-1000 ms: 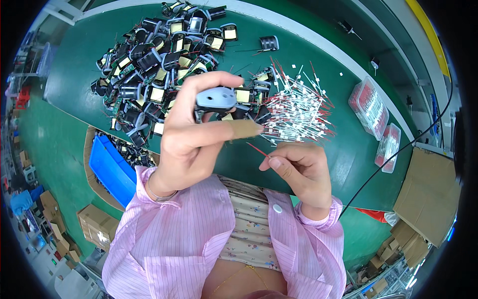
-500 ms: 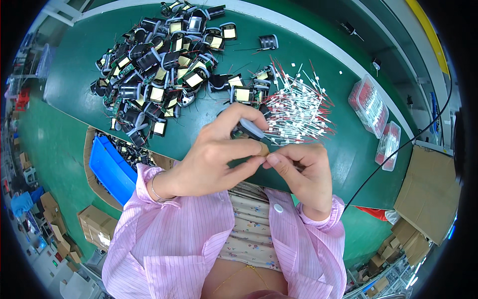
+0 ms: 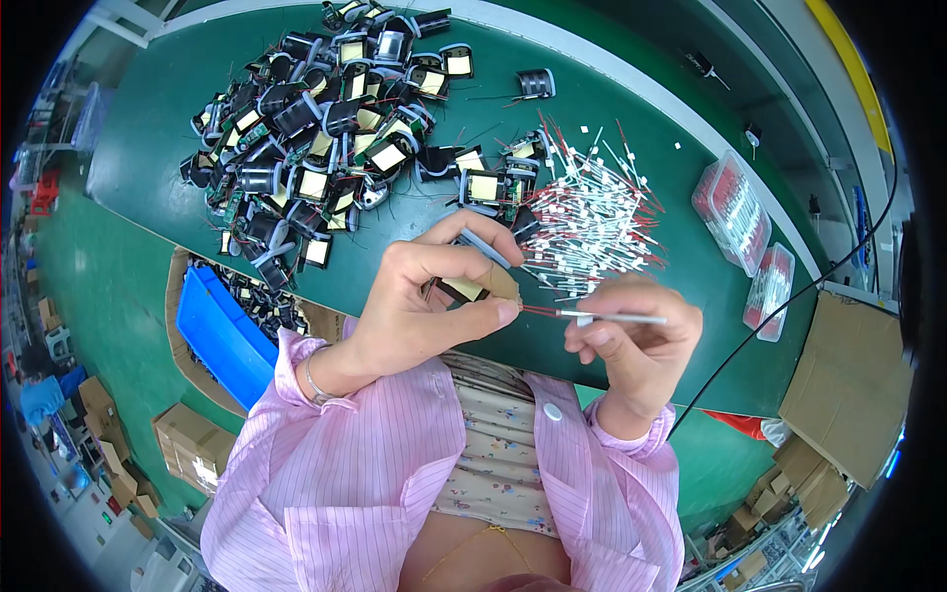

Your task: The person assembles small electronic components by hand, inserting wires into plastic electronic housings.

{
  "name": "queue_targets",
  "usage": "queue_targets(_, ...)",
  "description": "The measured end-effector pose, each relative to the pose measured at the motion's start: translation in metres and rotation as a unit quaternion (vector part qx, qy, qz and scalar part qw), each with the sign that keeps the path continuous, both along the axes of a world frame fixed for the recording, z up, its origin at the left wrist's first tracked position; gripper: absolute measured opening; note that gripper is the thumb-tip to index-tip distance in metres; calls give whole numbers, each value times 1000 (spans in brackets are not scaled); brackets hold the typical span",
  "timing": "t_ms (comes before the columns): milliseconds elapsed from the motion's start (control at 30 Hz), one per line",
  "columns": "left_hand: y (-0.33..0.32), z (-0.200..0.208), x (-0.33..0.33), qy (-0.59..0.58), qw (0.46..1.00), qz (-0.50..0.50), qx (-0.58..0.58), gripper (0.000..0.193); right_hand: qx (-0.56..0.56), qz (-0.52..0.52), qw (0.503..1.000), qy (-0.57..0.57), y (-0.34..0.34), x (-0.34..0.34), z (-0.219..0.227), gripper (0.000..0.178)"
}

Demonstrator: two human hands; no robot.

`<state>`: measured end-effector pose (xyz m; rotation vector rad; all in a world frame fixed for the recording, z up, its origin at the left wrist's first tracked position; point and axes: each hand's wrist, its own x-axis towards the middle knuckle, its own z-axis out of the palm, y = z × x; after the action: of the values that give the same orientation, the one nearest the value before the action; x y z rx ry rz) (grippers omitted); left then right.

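Observation:
My left hand (image 3: 409,311) is closed around a black electronic module (image 3: 462,289) with a grey rim and a pale yellow pad; the fingers cover much of it. Between the tips of my right hand (image 3: 651,350) is a wire lead (image 3: 631,318), a thin white sleeve with red wires. Its red wires stretch leftward to my left thumb and fingertip, where their ends are hidden. Just beyond my hands lies a pile of similar white and red leads (image 3: 597,217). Farther left, many black modules (image 3: 296,118) are heaped on the green table (image 3: 148,148).
Two clear plastic boxes of leads (image 3: 730,207) stand at the table's right. A single module (image 3: 534,84) lies apart near the far edge. Below the table's left side sits a carton with a blue tray (image 3: 222,321). A black cable (image 3: 789,296) crosses the right side.
My right hand has moved right, away from my left fingertips, and the white and red lead now shows between the hands. The module has tilted in my left hand, baring its yellow pad.

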<state>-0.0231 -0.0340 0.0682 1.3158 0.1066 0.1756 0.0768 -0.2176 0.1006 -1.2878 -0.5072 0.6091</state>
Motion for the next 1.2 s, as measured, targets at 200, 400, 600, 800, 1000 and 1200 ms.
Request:
queue_targets(200, -8, 4, -1, -34, 998, 40, 27, 13, -9, 19, 993, -112, 16, -9, -16, 16)
queue_targets(400, -7, 3, -2, -41, 997, 45, 50, 12, -79, -30, 992, -96, 16, -17, -8, 13)
queue_targets(600, -5, 3, 0, -30, 999, 11, 13, 20, -52, -56, 988, -136, 16, -11, -13, 12)
queue_targets(800, -6, -6, 4, 110, 984, 28, -136, 34, 32, -93, 994, 48, 19, -2, -24, 10)
queue_targets(1000, 0, -30, 7, 40, 996, 4, -74, 39, 28, -87, 995, 33, 29, 3, -33, 7)
queue_targets(1200, -18, -12, 5, -114, 987, 102, 45, 49, 32, -71, 997, -3, 23, -2, -13, 10)
